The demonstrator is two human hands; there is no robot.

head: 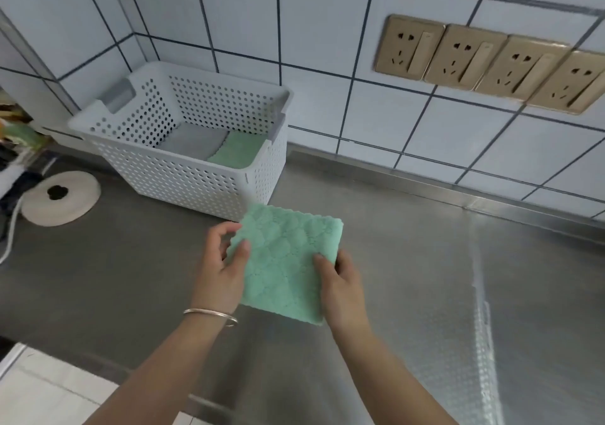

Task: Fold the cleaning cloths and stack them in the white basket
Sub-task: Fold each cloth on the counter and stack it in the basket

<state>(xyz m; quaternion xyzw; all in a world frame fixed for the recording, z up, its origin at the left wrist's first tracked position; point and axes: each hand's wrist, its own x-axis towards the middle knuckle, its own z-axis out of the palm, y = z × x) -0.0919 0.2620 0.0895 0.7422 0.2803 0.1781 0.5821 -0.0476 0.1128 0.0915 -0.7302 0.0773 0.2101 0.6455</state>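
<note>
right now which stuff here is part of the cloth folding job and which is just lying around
Part of the job:
- green cloth, held by the left hand and right hand
- white basket
- grey cloth and folded green cloth in it

Lying about:
- round white disc
- wall sockets
- white cable

Plush quilted green cloth, perforated matt plastic basket, brushed steel counter, glossy tiles.

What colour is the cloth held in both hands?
Mint green, with a quilted scallop texture; the cloth shows in the head view.
</note>
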